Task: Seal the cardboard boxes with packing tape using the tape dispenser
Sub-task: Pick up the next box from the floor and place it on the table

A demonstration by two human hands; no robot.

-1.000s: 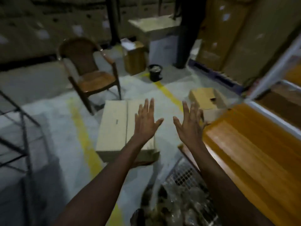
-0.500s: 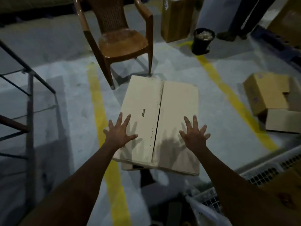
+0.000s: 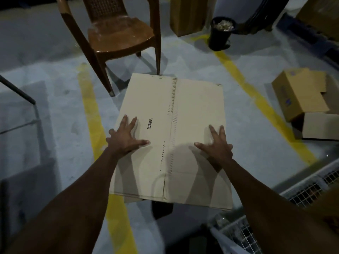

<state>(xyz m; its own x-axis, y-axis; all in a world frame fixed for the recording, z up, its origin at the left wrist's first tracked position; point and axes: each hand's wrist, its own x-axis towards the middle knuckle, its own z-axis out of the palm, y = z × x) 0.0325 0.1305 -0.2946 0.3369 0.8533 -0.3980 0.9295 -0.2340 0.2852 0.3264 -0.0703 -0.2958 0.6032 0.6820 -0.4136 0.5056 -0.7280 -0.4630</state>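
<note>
A large cardboard box (image 3: pixel 190 107) lies on the grey floor in the middle of the head view, its two top flaps meeting at a centre seam. My left hand (image 3: pixel 126 139) rests flat on the left flap with fingers spread, beside the printed code. My right hand (image 3: pixel 217 146) lies flat on the right flap near the box's right edge, fingers spread too. Neither hand holds anything. No tape dispenser is in view.
A brown plastic chair (image 3: pixel 117 33) stands just behind the box. A black bin (image 3: pixel 221 33) and a tall carton (image 3: pixel 187 15) are farther back. Two smaller open cartons (image 3: pixel 300 96) lie at the right. A wire-mesh cage (image 3: pixel 302 191) is at lower right, a metal frame (image 3: pixel 18 92) at left.
The view has dropped and closed in on the box. Both hands came down from the air and now lie flat on its top flaps.
</note>
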